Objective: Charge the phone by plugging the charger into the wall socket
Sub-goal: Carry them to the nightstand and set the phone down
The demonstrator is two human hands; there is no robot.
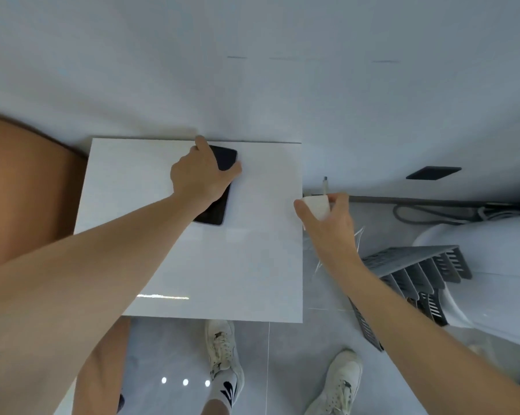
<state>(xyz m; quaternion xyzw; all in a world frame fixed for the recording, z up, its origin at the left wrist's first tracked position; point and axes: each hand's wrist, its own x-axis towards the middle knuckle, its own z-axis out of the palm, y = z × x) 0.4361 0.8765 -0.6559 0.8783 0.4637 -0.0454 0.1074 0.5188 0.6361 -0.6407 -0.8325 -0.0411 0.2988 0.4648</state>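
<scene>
Near the far edge of the glossy white square desk [211,265], the left hand [203,175] lies flat on a black rectangular phone [223,158], fingers spread over it. Beyond the desk's right edge, the right hand [332,226] pinches a white boxy plastic charger [315,206] between thumb and fingers, a thin white cable plug [325,185] sticking up behind it. A dark rectangular plate [434,172] on the wall further right may be the socket; I cannot tell. By my reading nothing is plugged yet: both socket and phone connection remain. No containers show
</scene>
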